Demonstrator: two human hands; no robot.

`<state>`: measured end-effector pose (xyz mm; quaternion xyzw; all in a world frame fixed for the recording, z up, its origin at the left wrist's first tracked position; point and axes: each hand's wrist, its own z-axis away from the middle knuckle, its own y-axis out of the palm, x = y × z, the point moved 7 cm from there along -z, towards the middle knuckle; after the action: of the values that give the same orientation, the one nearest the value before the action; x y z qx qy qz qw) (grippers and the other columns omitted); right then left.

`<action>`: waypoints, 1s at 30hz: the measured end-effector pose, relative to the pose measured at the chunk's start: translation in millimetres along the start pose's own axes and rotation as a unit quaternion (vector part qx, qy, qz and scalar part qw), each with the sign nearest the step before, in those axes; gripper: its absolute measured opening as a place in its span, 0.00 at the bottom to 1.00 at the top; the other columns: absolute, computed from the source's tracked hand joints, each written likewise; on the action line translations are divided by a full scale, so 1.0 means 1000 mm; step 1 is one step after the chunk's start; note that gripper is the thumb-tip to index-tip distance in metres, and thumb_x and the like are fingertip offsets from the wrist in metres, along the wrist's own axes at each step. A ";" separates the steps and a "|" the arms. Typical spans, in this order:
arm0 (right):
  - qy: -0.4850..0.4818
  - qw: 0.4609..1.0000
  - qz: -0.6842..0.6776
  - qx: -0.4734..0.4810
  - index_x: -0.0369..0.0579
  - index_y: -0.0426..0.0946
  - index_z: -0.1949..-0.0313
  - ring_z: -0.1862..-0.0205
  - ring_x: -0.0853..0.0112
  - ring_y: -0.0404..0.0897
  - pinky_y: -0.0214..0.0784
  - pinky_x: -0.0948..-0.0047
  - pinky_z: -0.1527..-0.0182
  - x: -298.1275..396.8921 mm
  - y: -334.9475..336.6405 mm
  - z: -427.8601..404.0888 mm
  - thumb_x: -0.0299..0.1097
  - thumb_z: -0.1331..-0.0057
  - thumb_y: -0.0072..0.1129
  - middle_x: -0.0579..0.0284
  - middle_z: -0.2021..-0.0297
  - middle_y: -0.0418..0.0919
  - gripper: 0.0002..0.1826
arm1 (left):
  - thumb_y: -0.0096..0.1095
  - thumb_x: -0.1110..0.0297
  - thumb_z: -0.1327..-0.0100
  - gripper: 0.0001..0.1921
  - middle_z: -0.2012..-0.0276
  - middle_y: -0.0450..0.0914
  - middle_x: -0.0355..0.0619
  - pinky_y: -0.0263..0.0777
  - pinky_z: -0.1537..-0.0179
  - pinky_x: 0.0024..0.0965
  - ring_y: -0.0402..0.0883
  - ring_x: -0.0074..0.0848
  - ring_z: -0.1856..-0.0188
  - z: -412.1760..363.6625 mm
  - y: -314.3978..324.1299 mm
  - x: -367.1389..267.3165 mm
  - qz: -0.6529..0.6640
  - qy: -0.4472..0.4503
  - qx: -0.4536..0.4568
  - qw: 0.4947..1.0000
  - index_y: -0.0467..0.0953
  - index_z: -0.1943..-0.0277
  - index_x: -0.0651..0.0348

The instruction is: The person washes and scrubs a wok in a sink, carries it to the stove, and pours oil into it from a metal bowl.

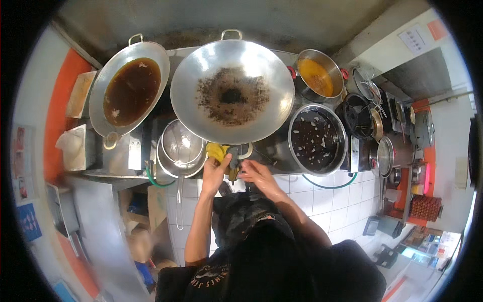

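Note:
My left hand [215, 175] grips a yellow and grey cloth [226, 154] at the front rim of a large metal wok [185, 90], beside its near handle [246, 151]. My right hand [259, 176] is just right of the cloth, below that handle, with its fingers apart; whether a fingertip touches the cloth cannot be told. The wok holds no food, and its bottom is browned and blackened. To its left stands another wok [99, 85] with dark brown liquid. A metal bowl [318, 139] of dark liquid with pale bits stands to the right.
A strainer [182, 145] rests over a metal bowl at the counter's front left, its handle [179, 200] jutting over the edge. A steel pot [320, 73] with orange liquid and red handles stands back right. Green hoses [332, 187] hang below the counter. More pans crowd the far right.

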<state>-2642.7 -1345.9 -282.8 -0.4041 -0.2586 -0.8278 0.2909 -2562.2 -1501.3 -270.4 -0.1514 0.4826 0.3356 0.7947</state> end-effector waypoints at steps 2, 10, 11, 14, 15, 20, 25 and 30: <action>-0.030 0.999 -0.008 -0.027 0.35 0.69 0.41 0.54 0.66 0.83 0.75 0.70 0.52 -0.002 0.027 -0.001 0.52 0.26 0.52 0.51 0.50 0.77 0.30 | 0.67 0.60 0.33 0.14 0.74 0.75 0.35 0.63 0.72 0.24 0.69 0.15 0.74 -0.002 0.004 0.005 0.022 0.045 0.015 0.999 0.77 0.63 0.66; -0.051 0.993 -0.030 -0.106 0.37 0.73 0.48 0.64 0.69 0.83 0.77 0.70 0.60 -0.006 0.024 -0.015 0.57 0.25 0.47 0.56 0.60 0.79 0.30 | 0.66 0.61 0.32 0.15 0.64 0.81 0.40 0.70 0.62 0.25 0.76 0.19 0.65 0.000 0.005 0.008 0.064 0.087 0.032 0.994 0.78 0.56 0.67; -0.055 0.993 -0.031 -0.104 0.37 0.73 0.48 0.64 0.69 0.83 0.77 0.70 0.60 -0.009 0.024 -0.019 0.57 0.25 0.47 0.56 0.60 0.79 0.30 | 0.65 0.61 0.32 0.15 0.63 0.81 0.41 0.70 0.60 0.26 0.76 0.20 0.64 0.000 0.006 0.007 0.065 0.086 0.031 0.994 0.77 0.55 0.67; -0.055 0.989 0.024 -0.138 0.38 0.74 0.49 0.65 0.69 0.82 0.76 0.70 0.62 -0.015 0.020 -0.026 0.55 0.25 0.47 0.57 0.62 0.79 0.28 | 0.64 0.62 0.31 0.16 0.60 0.81 0.43 0.71 0.57 0.27 0.78 0.21 0.61 0.001 0.008 0.007 0.046 0.071 0.032 0.996 0.75 0.51 0.69; -0.058 0.989 0.001 -0.136 0.39 0.74 0.50 0.66 0.70 0.82 0.76 0.70 0.62 -0.013 0.022 -0.025 0.55 0.25 0.48 0.58 0.62 0.79 0.27 | 0.64 0.62 0.31 0.16 0.60 0.81 0.43 0.72 0.58 0.27 0.78 0.21 0.61 0.001 0.009 0.006 0.047 0.075 0.029 0.996 0.75 0.51 0.69; -0.120 0.980 0.047 -0.153 0.39 0.75 0.53 0.67 0.72 0.80 0.75 0.71 0.63 -0.014 0.014 -0.033 0.53 0.25 0.49 0.59 0.64 0.79 0.25 | 0.62 0.63 0.30 0.16 0.62 0.82 0.45 0.72 0.59 0.29 0.78 0.22 0.62 -0.014 0.004 0.024 -0.038 0.121 -0.039 0.991 0.75 0.51 0.71; -0.087 0.990 0.009 -0.112 0.40 0.76 0.57 0.67 0.73 0.80 0.74 0.71 0.62 -0.013 0.017 -0.033 0.52 0.25 0.49 0.59 0.66 0.80 0.24 | 0.63 0.62 0.31 0.17 0.61 0.81 0.47 0.73 0.60 0.30 0.79 0.24 0.62 -0.018 0.006 0.033 -0.080 0.105 -0.057 0.990 0.74 0.52 0.72; -0.068 0.991 0.005 -0.117 0.39 0.76 0.56 0.68 0.72 0.80 0.74 0.71 0.61 -0.015 0.015 -0.033 0.53 0.25 0.49 0.58 0.65 0.81 0.25 | 0.62 0.63 0.30 0.17 0.60 0.81 0.47 0.74 0.60 0.31 0.79 0.24 0.62 -0.023 0.002 0.040 -0.108 0.087 -0.054 0.989 0.75 0.52 0.71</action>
<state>-2641.9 -1373.6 -310.0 -0.4921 -0.1778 -0.8213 0.2273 -2566.5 -1497.4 -315.7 -0.2737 0.5116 0.2593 0.7721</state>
